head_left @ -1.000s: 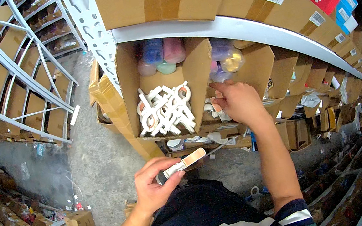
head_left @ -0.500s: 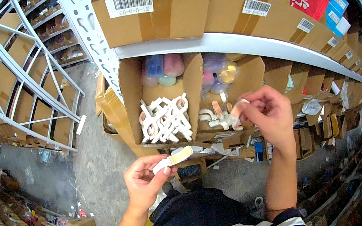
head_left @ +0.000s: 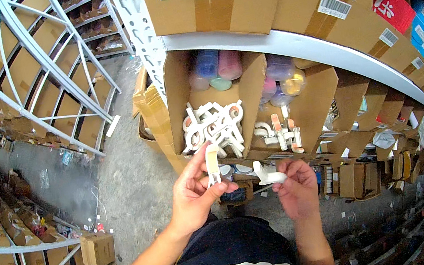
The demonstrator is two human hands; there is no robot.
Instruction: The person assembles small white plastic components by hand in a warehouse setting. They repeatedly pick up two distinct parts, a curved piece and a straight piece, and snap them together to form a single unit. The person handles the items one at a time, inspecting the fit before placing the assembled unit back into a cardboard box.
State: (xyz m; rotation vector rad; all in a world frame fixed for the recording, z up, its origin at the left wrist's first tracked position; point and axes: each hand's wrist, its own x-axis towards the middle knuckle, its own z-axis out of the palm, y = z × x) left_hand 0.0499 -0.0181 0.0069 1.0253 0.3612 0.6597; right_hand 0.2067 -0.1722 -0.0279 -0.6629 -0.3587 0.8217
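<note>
My left hand (head_left: 190, 201) is closed on a white plastic clip (head_left: 212, 162) with a curved, cream-coloured inner face, held upright. To its right, my right hand (head_left: 299, 188) pinches a white plastic hook-shaped piece (head_left: 269, 175) by one end. Both hands are in front of the shelf, the two pieces apart from each other. Beyond my left hand, a pile of similar white clips (head_left: 215, 127) fills the front of a cardboard bin (head_left: 250, 86). Several more white pieces with orange-pink faces (head_left: 280, 134) lie in the neighbouring bin (head_left: 315, 100).
Wrapped blue and pink bundles (head_left: 211, 65) and purple and yellow ones (head_left: 279, 76) sit at the bins' backs. A pale shelf beam (head_left: 288, 51) crosses above, carrying labelled cartons (head_left: 235, 6). Shelving racks (head_left: 49, 59) and stacked cartons (head_left: 98, 250) stand at left along the grey floor (head_left: 134, 203).
My right hand has drawn back from the right bin toward my body, bringing a white piece out. My left hand has turned its clip upright and moved right. The view has shifted.
</note>
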